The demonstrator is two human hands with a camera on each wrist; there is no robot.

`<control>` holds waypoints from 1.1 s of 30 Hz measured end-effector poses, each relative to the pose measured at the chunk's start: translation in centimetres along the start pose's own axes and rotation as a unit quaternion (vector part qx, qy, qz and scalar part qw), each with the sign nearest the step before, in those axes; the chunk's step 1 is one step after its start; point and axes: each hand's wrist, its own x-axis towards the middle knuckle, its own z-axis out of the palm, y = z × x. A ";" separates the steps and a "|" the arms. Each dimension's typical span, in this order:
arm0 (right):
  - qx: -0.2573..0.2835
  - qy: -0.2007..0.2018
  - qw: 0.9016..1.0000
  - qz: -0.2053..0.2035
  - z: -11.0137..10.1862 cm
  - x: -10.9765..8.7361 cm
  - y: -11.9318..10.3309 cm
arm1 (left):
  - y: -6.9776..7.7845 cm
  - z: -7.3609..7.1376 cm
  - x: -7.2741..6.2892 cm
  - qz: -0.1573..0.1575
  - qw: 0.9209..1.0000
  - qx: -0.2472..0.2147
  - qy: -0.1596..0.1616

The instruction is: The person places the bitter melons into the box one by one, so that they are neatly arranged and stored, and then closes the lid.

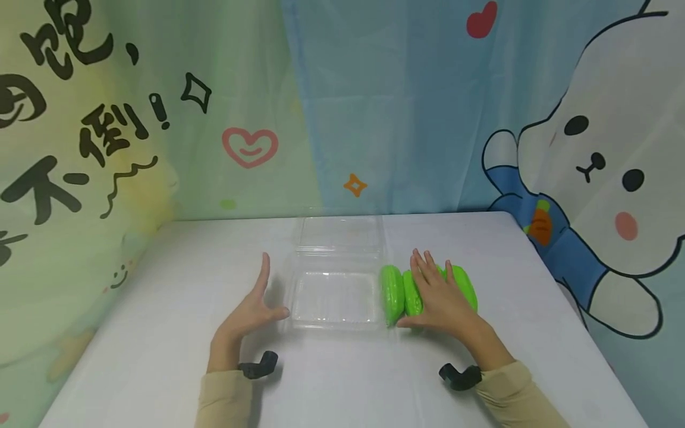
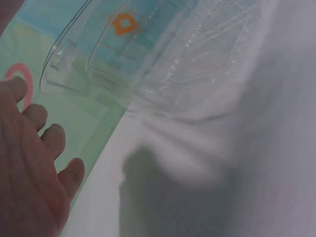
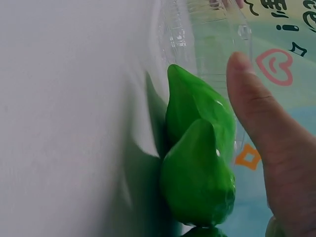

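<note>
A clear plastic clamshell box (image 1: 338,326) sits on the table with its lid (image 1: 340,235) folded back toward the curtain. To the left of the box, my left hand (image 1: 248,315) has its fingers straight and holds nothing; its thumb comes close to the box's left wall, and whether it touches cannot be told. Several glossy green fruit-like pieces (image 1: 393,294) with pointed ends stand in a row along the box's right side. Over them, my right hand (image 1: 443,306) spreads its fingers and hides part of the row. In the right wrist view its thumb (image 3: 266,118) is straight beside the green pieces (image 3: 197,177).
A white-covered table (image 1: 342,380) lies under everything. Behind it hangs a printed curtain (image 1: 364,107) with hearts, lettering and a white cartoon animal. Dark camera mounts (image 1: 259,365) sit on both wrists.
</note>
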 end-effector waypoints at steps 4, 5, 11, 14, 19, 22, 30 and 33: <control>-0.001 -0.007 1.000 -0.004 0.2 0.2 -0.1 | 0.0 0.3 0.1 -0.005 1.000 -0.005 -0.013; -0.001 -0.007 1.000 -0.007 0.2 0.2 -0.1 | 0.0 0.4 0.1 -0.004 1.000 -0.007 -0.016; -0.007 -0.019 1.000 -0.019 0.4 0.7 -0.3 | 0.0 0.6 0.3 -0.002 1.000 -0.002 -0.026; -0.007 -0.027 0.999 -0.020 0.6 1.0 -0.3 | 0.0 0.7 0.4 0.000 0.999 0.003 -0.034; -0.010 -0.037 0.999 -0.020 0.8 1.3 -0.4 | 0.0 0.9 0.8 0.005 0.999 0.009 -0.052; -0.010 -0.037 0.999 -0.026 0.8 1.4 -0.5 | 0.0 1.0 0.9 0.004 0.999 0.013 -0.053; 0.000 -0.037 0.999 -0.028 0.8 1.7 -0.7 | 0.0 0.9 1.1 0.007 0.998 0.023 -0.055; 0.001 -0.037 0.999 -0.028 0.9 1.8 -0.7 | 0.0 0.9 1.2 0.011 0.998 0.025 -0.059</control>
